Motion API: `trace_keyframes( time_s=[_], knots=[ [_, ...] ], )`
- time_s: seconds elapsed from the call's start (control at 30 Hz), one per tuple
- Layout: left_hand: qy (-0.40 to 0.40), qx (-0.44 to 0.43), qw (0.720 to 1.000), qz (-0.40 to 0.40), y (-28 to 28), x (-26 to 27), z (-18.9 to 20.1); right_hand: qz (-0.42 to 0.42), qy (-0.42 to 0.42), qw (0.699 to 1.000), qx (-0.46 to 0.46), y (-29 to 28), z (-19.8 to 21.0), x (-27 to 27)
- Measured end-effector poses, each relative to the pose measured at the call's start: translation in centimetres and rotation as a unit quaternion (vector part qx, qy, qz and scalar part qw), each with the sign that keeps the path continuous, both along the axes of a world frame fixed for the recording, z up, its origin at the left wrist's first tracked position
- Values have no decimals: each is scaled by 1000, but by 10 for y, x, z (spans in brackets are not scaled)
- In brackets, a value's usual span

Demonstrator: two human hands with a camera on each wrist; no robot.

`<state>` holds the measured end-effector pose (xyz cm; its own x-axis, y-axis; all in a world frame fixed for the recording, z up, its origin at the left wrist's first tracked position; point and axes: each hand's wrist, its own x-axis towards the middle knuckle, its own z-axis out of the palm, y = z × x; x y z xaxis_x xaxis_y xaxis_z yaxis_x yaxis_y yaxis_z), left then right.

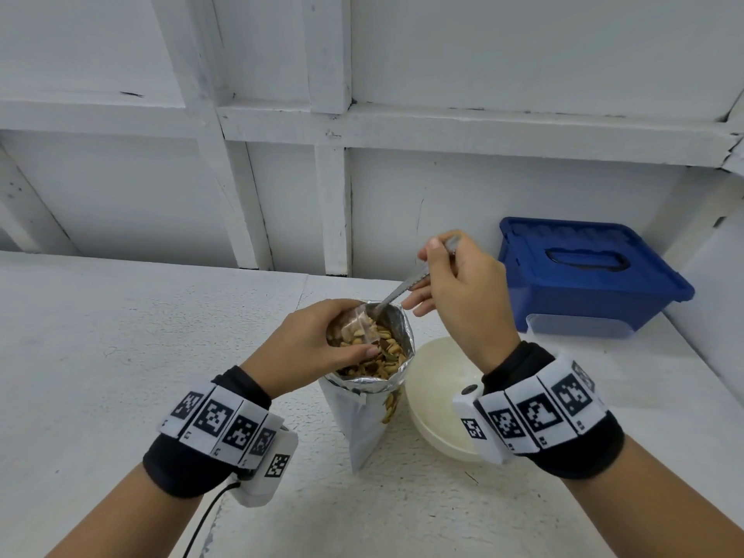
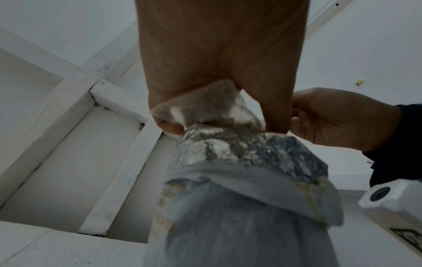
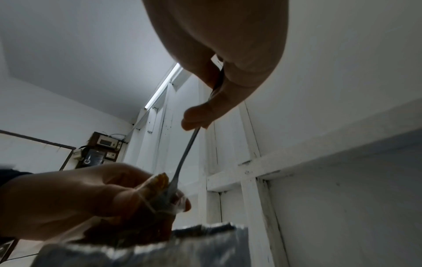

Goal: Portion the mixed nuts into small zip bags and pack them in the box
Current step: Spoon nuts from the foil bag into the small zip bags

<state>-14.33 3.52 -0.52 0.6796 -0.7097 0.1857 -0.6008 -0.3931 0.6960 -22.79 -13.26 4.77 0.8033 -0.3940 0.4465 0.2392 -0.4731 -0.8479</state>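
A big foil-lined bag of mixed nuts (image 1: 372, 400) stands open at the middle of the white counter. Over its mouth my left hand (image 1: 318, 340) pinches a small clear zip bag (image 1: 357, 325) open; the bag holds some nuts. My right hand (image 1: 430, 275) grips the handle of a metal spoon (image 1: 396, 294), whose bowl end dips into the small bag. In the left wrist view the left hand (image 2: 219, 54) holds the small bag (image 2: 205, 106) above the foil bag (image 2: 246, 180). The right wrist view shows the spoon (image 3: 187, 153) reaching down into the small bag (image 3: 164, 195).
A cream bowl (image 1: 435, 404) sits right of the nut bag, under my right wrist. A blue-lidded plastic box (image 1: 583, 275) stands shut at the back right against the wall. White panelled wall (image 1: 282, 175) runs along the counter's far edge.
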Motion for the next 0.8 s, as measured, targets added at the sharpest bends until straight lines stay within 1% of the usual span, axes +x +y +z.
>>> trace_keyframes(
  time_s=[0.07,0.17,0.23,0.33,0.43,0.5,0.6,0.7,0.73,0.8],
  knots=[
    [18,-25,999,16,0,-1,2,0,-34,998,-49,0,7,0],
    [34,-69,996,47,1,0,2,-10,-93,991,-98,-2,18,-1],
    [42,-87,993,62,3,0,3,-20,-124,987,-105,-7,25,-3],
    [58,-118,988,76,9,1,3,-42,-147,983,-102,-17,26,-9],
    [59,-137,985,91,17,5,1,-33,-128,982,-132,-19,9,-14],
    [51,-126,985,103,21,8,1,-9,-120,977,-176,-15,-10,-17],
    [47,-95,989,102,20,8,1,31,-122,959,-254,-9,-35,-20],
    [61,-79,991,91,20,6,0,37,-120,940,-319,-3,-49,-21],
    [64,-79,991,91,20,6,0,35,-122,938,-324,-1,-52,-21],
    [68,-81,990,92,20,6,0,38,-122,944,-303,2,-56,-21]
  ],
)
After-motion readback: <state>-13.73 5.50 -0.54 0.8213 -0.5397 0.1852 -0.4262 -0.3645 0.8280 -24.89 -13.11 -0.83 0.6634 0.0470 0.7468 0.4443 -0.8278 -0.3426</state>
